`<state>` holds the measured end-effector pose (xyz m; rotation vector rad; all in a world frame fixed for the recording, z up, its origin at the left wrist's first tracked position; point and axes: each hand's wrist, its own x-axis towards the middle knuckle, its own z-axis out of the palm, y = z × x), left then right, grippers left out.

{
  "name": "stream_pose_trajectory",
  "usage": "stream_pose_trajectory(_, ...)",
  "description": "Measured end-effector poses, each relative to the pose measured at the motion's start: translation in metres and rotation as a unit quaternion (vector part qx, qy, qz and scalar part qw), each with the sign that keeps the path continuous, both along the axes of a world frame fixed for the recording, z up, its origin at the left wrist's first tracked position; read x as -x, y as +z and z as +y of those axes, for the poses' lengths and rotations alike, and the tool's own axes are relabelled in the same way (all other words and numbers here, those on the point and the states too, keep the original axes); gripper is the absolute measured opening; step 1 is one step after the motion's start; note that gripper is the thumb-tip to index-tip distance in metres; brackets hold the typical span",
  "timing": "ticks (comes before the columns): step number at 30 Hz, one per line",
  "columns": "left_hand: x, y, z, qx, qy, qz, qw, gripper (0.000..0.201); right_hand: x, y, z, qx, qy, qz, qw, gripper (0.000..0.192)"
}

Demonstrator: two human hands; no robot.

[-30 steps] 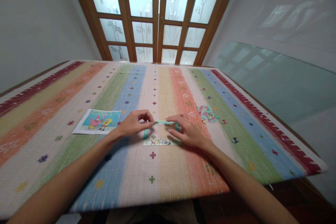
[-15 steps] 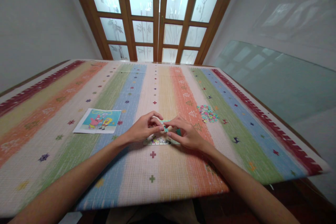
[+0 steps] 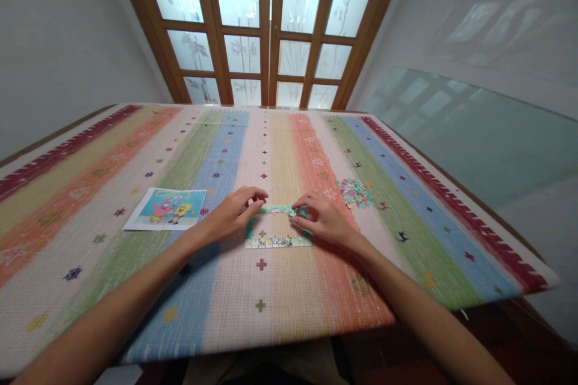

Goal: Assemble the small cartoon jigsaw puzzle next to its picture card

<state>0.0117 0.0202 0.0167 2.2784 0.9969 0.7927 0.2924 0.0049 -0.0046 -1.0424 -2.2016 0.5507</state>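
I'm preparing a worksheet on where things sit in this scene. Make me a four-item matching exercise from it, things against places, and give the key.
1. Printed picture
2. Loose puzzle pieces
3. Puzzle border
4. Paned doors

A. Beyond the table's far edge
B. Edging a patch of striped tablecloth, close to both hands
C. Left of the left hand
D. In a pile, beyond the right hand and to its right

Pairs: 1-C, 2-D, 3-B, 4-A

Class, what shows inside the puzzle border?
Tablecloth with a printed cross shows inside the puzzle border. Whatever the right hand covers at the right cannot be seen.
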Motion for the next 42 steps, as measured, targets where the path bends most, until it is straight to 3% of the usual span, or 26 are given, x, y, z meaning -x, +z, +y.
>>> stream_pose_trajectory(7, 0.028, -0.014, 0.005, -0.109, -0.061, 0.108, 0.986, 0.025, -0.008, -0.011, 0.009, -0.001, -0.057, -0.037, 0.998, 0.006)
stream_pose_trajectory(16, 0.031, -0.031, 0.001, -0.187, -0.073, 0.133, 0.971, 0.027, -0.004, -0.014, 0.007, -0.020, -0.059, -0.069, 0.996, 0.009)
stream_pose_trajectory(25, 0.033, -0.038, 0.002, -0.197, -0.075, 0.144, 0.967, 0.029, -0.004, -0.016, 0.008, -0.042, -0.060, -0.071, 0.995, 0.010)
stream_pose_trajectory(42, 0.031, -0.034, 0.001, -0.188, -0.070, 0.150, 0.968, 0.029, -0.005, -0.017, 0.008, -0.048, -0.074, -0.104, 0.991, 0.015)
